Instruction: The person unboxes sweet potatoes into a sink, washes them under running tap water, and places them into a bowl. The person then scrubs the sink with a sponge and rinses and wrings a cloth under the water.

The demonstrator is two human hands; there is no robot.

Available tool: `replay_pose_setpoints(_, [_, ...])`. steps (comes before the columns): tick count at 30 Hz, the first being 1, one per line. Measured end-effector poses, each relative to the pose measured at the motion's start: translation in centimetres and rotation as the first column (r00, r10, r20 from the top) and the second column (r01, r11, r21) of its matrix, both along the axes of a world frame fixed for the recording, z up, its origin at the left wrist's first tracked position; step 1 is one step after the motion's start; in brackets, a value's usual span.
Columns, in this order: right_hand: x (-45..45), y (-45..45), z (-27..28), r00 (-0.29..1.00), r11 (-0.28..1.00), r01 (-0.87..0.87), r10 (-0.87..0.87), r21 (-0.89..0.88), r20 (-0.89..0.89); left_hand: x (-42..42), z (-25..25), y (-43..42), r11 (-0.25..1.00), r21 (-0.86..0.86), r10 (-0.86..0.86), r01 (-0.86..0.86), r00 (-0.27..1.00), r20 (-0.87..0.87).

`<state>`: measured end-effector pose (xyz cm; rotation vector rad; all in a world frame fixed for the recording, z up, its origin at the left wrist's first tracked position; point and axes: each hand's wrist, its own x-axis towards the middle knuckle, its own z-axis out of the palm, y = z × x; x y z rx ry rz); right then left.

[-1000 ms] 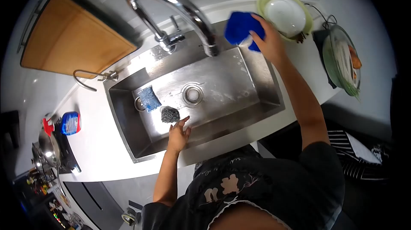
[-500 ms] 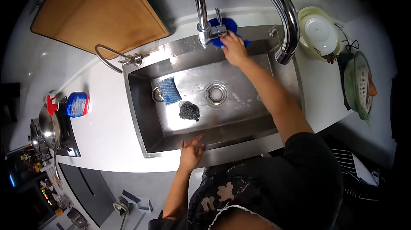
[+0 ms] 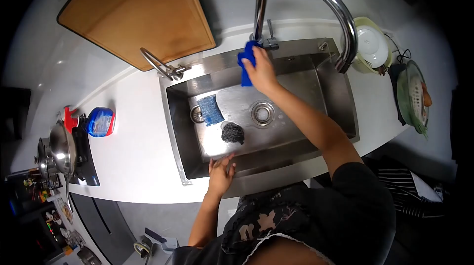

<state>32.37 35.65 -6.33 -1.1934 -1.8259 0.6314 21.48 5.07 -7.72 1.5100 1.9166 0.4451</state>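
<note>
My right hand (image 3: 262, 73) is closed on a blue cloth (image 3: 247, 62) at the back rim of the steel sink (image 3: 172, 132), just in front of the tall chrome faucet (image 3: 260, 13). Part of the cloth hangs down over the basin. Over the sink's front edge, my left hand (image 3: 220, 175) is held with its fingers apart and nothing in it. Inside the basin lie a blue scrubbing pad (image 3: 211, 110), partly over a small drain, and a dark steel wool scourer (image 3: 232, 133). The main drain (image 3: 262, 113) sits to their right.
A wooden cutting board (image 3: 143, 13) leans at the back left, behind a small curved tap (image 3: 158, 62). Left on the counter (image 3: 133, 141) stands a blue spray bottle (image 3: 101, 122) near a wok (image 3: 64, 149). Stacked bowls (image 3: 373, 45) and a green basket (image 3: 412, 92) stand at right.
My right hand has brought the blue cloth from behind the faucet's base to its front left. The left hand stays near the front edge. The head view has shifted a little.
</note>
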Motion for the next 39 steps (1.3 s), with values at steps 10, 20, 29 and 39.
replay_pose_setpoints(10, [-9.5, 2.0, -5.8, 0.732, 0.993, -0.119, 0.07, 0.026, 0.678, -2.1, -0.1, -3.5, 0.995, -0.053, 0.088, -0.084, 0.994, 0.06])
replay_pose_setpoints(20, [4.5, 1.5, -5.8, 0.69, 0.954, -0.277, 0.112, 0.117, 0.715, -2.0, -0.3, 0.4, 1.0, 0.007, 0.009, -0.01, 0.997, 0.081])
replay_pose_setpoints(29, [17.1, 14.7, -8.9, 0.752, 0.961, 0.262, -0.258, 0.085, 0.607, 2.2, -1.5, 1.9, 0.997, -0.033, -0.068, 0.069, 0.997, 0.049])
replay_pose_setpoints(39, [22.2, 11.0, 2.2, 0.823, 0.959, 0.093, -0.225, 0.267, 0.522, 8.3, 0.0, 5.7, 0.994, -0.033, -0.1, 0.103, 0.99, 0.096])
